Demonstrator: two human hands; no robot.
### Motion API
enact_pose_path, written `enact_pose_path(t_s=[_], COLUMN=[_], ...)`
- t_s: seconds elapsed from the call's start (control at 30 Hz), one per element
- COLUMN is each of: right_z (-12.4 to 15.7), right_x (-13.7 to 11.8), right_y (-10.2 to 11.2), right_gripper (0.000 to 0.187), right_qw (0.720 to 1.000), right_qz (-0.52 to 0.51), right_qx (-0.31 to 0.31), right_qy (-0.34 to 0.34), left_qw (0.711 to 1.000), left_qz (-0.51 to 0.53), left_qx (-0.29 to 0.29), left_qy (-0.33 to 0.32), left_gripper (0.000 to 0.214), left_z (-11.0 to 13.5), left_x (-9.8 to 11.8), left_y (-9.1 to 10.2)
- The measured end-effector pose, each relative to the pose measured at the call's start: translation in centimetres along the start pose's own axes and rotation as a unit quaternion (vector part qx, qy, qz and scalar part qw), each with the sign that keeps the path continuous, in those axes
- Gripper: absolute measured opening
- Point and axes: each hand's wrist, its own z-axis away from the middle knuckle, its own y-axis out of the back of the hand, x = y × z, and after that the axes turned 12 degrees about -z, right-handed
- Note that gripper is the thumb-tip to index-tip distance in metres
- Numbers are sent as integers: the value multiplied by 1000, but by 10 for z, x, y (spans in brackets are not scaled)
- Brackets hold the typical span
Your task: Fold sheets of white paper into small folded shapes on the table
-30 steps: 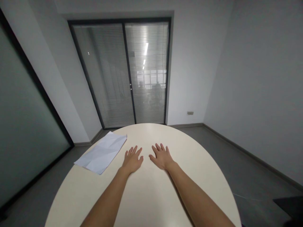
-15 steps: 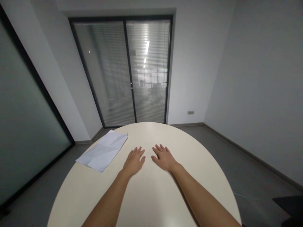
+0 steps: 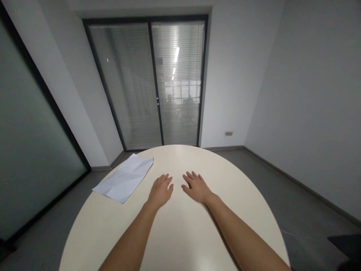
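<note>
White, creased, rectangular paper (image 3: 124,178) is laid at the far left rim of the round, cream, smooth-topped table (image 3: 180,233), left of the bare left hand (image 3: 160,191). By it and by the bare right hand (image 3: 197,188), both palm down with fingers loosely spread, nothing is grasped. Were the paper nudged leftward by the left hand, it could be sent over the rim, so close is it laid; were its slightly raised right corner caught by a finger, a tear could be caused

Left hand (image 3: 159,192) and right hand (image 3: 198,188) palm-down on a pale round table (image 3: 180,233), creased white paper (image 3: 125,178) near the left.
</note>
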Motion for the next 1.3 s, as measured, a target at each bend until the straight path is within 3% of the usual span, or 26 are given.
enact_pose_path(t_s=[0.17, 0.23, 0.37, 0.53, 0.9, 1.3], right_z=[0, 0, -2, -2, -6, -6], right_x=[2, 4, 6, 7, 14, 14], right_y=[0, 0, 0, -2, -5, -6], right_gripper=[66, 66, 66, 65, 66, 66], right_qw=[1000, 1000, 1000, 1000, 1000, 1000], right_qz=[5, 6, 4, 2, -2, -4], right_qx=[-2, -3, -7, -5, -5, -7], right_qy=[1, 4, 7, 5, 5, 4], left_qw=[988, 976, 944, 927, 934, 933], left_qz=[-74, -118, -194, -171, -104, -131], left_qx=[102, 111, 84, 6, -37, 9], left_qy=[84, 145, 254, 333, 339, 335], left_gripper=[39, 39, 51, 47, 46, 38], left_z=[-5, -6, -2, 5, -1, -2], left_x=[-9, -20, -52, -79, -91, -79], left_y=[14, 23, 28, 13, 19, 33])
